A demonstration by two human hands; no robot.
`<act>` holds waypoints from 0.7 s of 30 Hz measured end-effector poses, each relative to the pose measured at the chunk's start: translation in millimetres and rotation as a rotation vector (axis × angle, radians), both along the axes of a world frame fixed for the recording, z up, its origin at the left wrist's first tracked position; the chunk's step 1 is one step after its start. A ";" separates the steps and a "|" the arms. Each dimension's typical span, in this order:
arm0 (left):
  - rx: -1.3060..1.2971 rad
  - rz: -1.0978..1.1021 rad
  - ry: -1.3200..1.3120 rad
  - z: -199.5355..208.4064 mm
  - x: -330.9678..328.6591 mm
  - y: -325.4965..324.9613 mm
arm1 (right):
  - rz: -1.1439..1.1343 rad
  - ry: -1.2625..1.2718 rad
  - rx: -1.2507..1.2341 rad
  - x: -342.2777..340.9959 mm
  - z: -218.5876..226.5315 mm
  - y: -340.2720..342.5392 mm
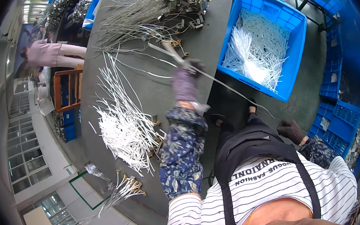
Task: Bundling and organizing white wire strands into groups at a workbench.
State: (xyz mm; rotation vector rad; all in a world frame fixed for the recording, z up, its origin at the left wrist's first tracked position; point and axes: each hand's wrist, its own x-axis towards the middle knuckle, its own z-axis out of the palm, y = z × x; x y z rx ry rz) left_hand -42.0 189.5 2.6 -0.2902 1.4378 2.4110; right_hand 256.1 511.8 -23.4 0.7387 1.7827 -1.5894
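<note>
My left hand (191,70), in a dark glove with a purple cuff, is over the right part of the grey table, closed around a thin white wire (229,88). The wire trails from it past the table edge toward my right side. A pale flat strip (173,52) also runs into this hand, with brass-coloured metal ends beside it. My right hand (292,132), in a brown glove, hangs off the table near the wire's end; its fingers are smeared, and contact cannot be made out. A pile of white-sleeved wires (126,135) lies to the left, and bare wires with metal-box ends (182,3) lie farther off.
A blue crate (279,90) with white tubes and a bundle (246,56) stands right of the table (142,79). More blue crates (337,127) line the right side. Another bunch of wires (128,187) lies at the table's left edge. Beyond a wooden chair (69,90) stands a person (53,55).
</note>
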 end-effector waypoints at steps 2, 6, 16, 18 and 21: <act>-0.086 -0.023 0.050 5.0 34.2 27.8 | -0.008 -0.055 -0.033 -16.7 0.4 -5.4; 0.232 0.163 0.080 3.0 11.7 -23.4 | 0.018 -0.130 -0.028 -1.0 -16.4 3.9; 0.038 0.475 0.128 46.6 -29.3 -105.6 | -0.032 -0.155 0.003 16.3 -10.0 2.1; 0.026 0.466 0.116 47.4 -26.4 -104.7 | -0.021 -0.155 0.000 17.6 -10.0 2.7; -0.044 0.303 0.063 43.3 -11.5 -84.5 | 0.040 -0.118 0.019 19.4 -13.8 1.5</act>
